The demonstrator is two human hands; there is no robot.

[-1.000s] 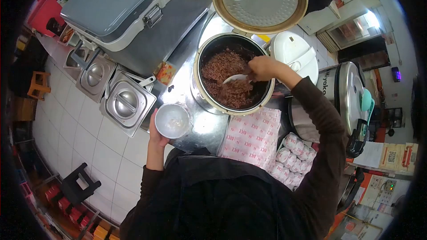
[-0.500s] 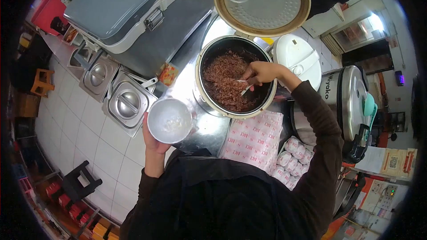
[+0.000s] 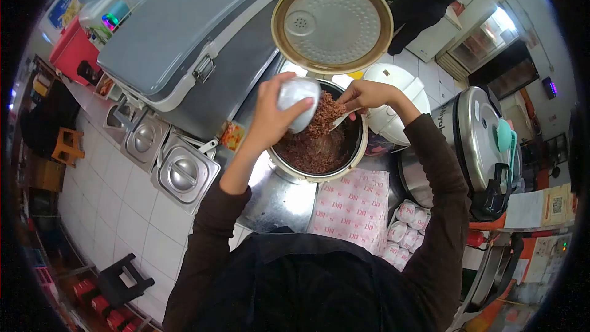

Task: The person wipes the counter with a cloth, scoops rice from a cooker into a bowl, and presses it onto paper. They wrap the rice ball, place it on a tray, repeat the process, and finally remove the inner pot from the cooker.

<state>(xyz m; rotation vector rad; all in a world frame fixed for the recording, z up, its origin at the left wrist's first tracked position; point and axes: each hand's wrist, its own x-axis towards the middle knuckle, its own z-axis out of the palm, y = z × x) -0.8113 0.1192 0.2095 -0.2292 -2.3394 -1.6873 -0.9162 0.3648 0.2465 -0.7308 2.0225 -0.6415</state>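
A round pot [image 3: 358,161] with its lid [image 3: 335,21] raised holds reddish-brown rice [image 3: 313,154]. My left hand [image 3: 276,110] grips a pale bowl [image 3: 300,103], tilted on its side over the pot's left part, its opening turned toward the rice. My right hand [image 3: 367,97] is closed on the handle of a white scoop [image 3: 338,122], above the pot's right part. A heap of rice sits on the scoop, right beside the bowl's opening. The scoop's blade is mostly hidden under the rice.
Printed wrapping paper [image 3: 351,209] lies below the pot, with several wrapped packets [image 3: 405,233] on its right. A large cooker [image 3: 479,147] stands farther right. Lidded steel trays [image 3: 184,172] and a grey cooler box [image 3: 166,37] are at the left. A person [image 3: 430,0] stands at the back.
My left hand has brought the bowl up and right, from beside the pot to over it, and tipped it. My right hand has lifted the scoop with rice on it.
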